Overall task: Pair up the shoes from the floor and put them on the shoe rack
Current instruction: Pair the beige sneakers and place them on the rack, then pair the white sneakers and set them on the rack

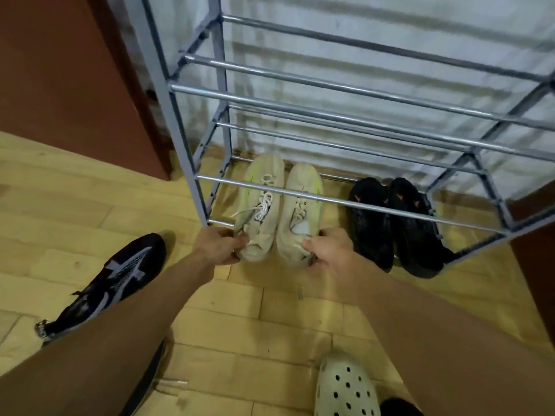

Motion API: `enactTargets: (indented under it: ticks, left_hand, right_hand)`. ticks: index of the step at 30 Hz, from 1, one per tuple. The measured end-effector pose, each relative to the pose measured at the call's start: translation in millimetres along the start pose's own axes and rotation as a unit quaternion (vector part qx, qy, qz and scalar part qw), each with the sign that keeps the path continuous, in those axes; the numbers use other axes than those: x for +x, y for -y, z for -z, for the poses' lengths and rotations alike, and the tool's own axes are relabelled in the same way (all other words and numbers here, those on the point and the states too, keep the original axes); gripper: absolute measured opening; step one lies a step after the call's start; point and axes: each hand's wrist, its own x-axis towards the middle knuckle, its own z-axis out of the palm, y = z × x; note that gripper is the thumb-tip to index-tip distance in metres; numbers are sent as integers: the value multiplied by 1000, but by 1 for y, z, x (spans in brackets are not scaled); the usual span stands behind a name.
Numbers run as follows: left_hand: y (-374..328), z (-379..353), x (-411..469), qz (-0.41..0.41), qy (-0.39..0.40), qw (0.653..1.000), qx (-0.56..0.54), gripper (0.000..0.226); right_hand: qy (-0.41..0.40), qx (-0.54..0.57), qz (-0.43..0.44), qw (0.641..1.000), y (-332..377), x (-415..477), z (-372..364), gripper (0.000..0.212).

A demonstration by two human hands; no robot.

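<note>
Two beige sneakers lie side by side on the bottom level of the grey metal shoe rack (345, 202), toes toward the wall. My left hand (217, 246) grips the heel of the left beige sneaker (259, 205). My right hand (327, 247) grips the heel of the right beige sneaker (300, 211). A pair of black shoes (393, 223) sits to their right on the same level. A dark blue sneaker with grey stripes (111, 280) lies alone on the wooden floor at the left.
A white clog with holes (345, 388) is on the floor at the bottom, beside something dark. A brown wall or door (75, 70) stands left of the rack. The rack's upper bars (330, 106) overhang the bottom level. A white curtain hangs behind.
</note>
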Motion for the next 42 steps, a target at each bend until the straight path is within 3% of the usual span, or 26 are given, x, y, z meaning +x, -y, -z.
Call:
enactTargets:
  ticks: [10, 17, 23, 27, 30, 36, 42]
  left_hand:
    - [-18, -36, 74, 24, -14, 999, 21, 34]
    - [-13, -25, 49, 14, -9, 999, -34, 67]
    - [-18, 27, -23, -16, 37, 998, 55, 47]
    - [-6, 84, -87, -42, 28, 991, 124, 52]
    - [17, 129, -138, -45, 11, 987, 154, 51]
    - [99, 198, -231, -1, -31, 993, 118, 43]
    - [182, 223, -297, 48, -52, 994, 83, 31]
  right_hand:
    - [6, 10, 12, 1000, -1, 93, -12, 28]
    - [-30, -70, 49, 996, -2, 74, -12, 19]
    - [46, -150, 84, 984, 26, -5, -5, 25]
    - [120, -155, 101, 975, 34, -81, -10, 35]
    - [151, -179, 107, 966, 25, -135, -28, 27]
    - [232, -217, 128, 940, -1, -243, -87, 33]
    - [274, -208, 139, 929, -43, -315, -129, 39]
